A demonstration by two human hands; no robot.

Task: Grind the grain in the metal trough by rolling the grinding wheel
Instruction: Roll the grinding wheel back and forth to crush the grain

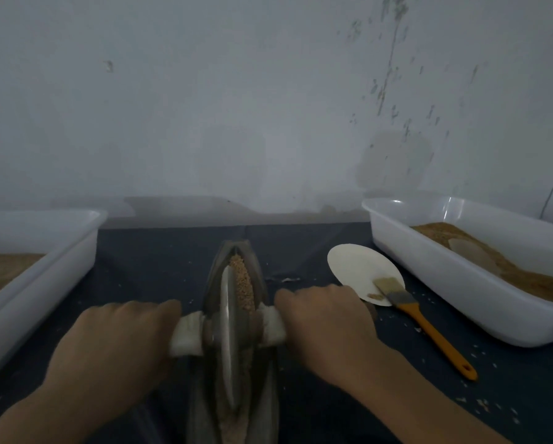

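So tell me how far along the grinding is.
Partly done: the near end of the metal trough holds pale, fine meal. In hand: the left hand and right hand each grip a wrapped axle end, with the grinding wheel standing in the trough. Left: coarse whole grain lies at the far end, ahead of the wheel, not yet crushed.

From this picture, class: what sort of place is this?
Probably a plain home or workshop bench for hand-grinding: a metal trough with a grinding wheel, white tubs of brown meal, and a stained bare wall.
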